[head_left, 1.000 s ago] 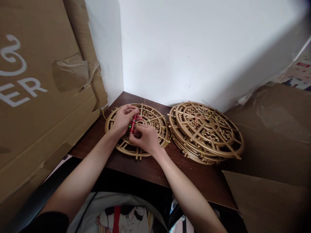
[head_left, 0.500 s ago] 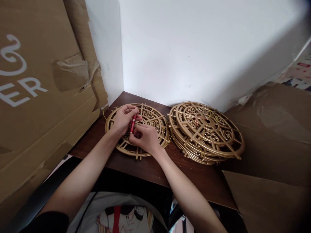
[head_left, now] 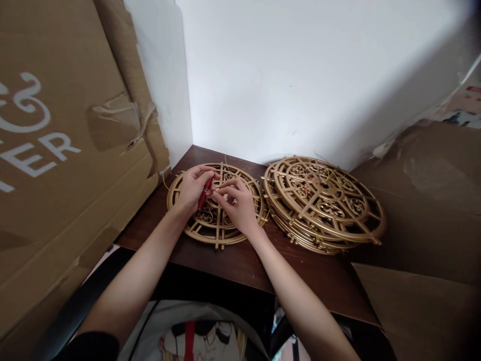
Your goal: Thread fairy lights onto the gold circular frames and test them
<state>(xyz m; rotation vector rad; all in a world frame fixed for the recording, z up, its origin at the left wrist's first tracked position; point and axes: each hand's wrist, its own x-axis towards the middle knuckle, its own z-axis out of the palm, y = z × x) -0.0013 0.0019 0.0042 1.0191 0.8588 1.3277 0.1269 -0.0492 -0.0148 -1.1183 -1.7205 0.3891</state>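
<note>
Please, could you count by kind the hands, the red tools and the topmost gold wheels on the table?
Hands: 2, left hand and right hand
Red tool: 1
Topmost gold wheels: 2, left wheel and right wheel
Total: 5

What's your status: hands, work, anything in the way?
Left hand gripping slim red tool. Right hand close beside it, fingertips' hold unclear. Both over gold openwork disc. Stacked gold discs to the right, apart from hands.

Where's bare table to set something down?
Bare table lies in front of the stack and single disc, partly under the right forearm; also a strip between disc and left box. Crowded: the disc, under left hand, right hand and red tool.
</note>
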